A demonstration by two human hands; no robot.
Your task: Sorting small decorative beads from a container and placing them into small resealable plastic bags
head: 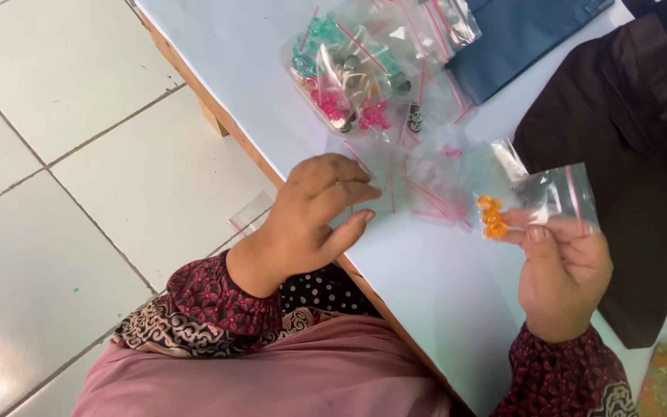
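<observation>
Two hands are working over the pale blue table (256, 46), which is running diagonally across the view above a white tiled floor (55, 154). Two folded cloths are lying at the far side: a dark brown one (634, 154) and a blue one (519, 38), well apart from the left hand and just beside the right. One heap of small clear zip bags (364, 69), holding teal, pink and grey beads, is sitting beyond both hands, nearer the left. Several flatter, nearly empty bags (426, 185) are lying between the hands. The left hand (310, 216) is hovering half-curled at the table edge, fingertips touching these flat bags, gripping nothing that can be made out. The right hand (565, 270) is pinching one small clear bag (550, 197) between thumb and fingers, lifted off the table, its long axis lying roughly left to right. About four orange beads (492, 216) are clustering at the bag's left end, the end facing the left hand. One stray empty bag (250, 212) is lying on the floor below the left wrist.
</observation>
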